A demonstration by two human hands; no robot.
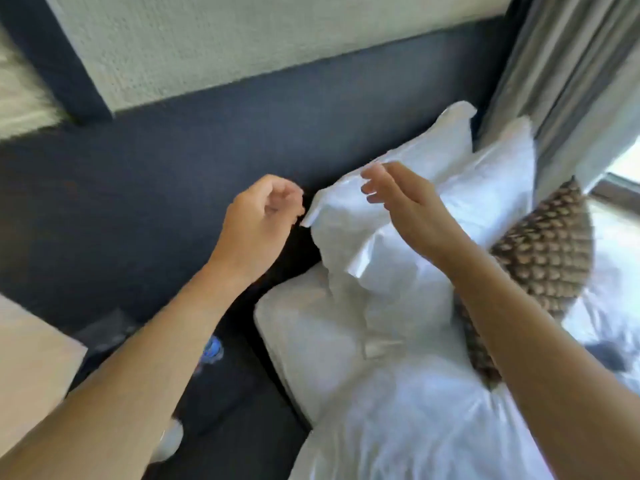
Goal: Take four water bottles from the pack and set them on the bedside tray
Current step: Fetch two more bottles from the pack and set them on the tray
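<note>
Both of my hands are raised in front of the bed's pillows and hold nothing. My left hand (258, 221) is loosely curled, with its fingertips close to the corner of a white pillow (349, 216). To the right, my right hand (407, 206) has its fingers apart in front of the same pillow. Low down, under my left forearm, a blurred blue and clear shape (212, 348) looks like the top of a water bottle. A pale blurred object (170, 441) lies below it; I cannot tell what it is. No tray is clearly visible.
A light wooden surface (31, 362) juts in at the lower left. A dark headboard panel (173, 161) runs behind the bed. A brown patterned cushion (540, 251) leans on the white pillows, and grey curtains (568, 71) hang at the upper right.
</note>
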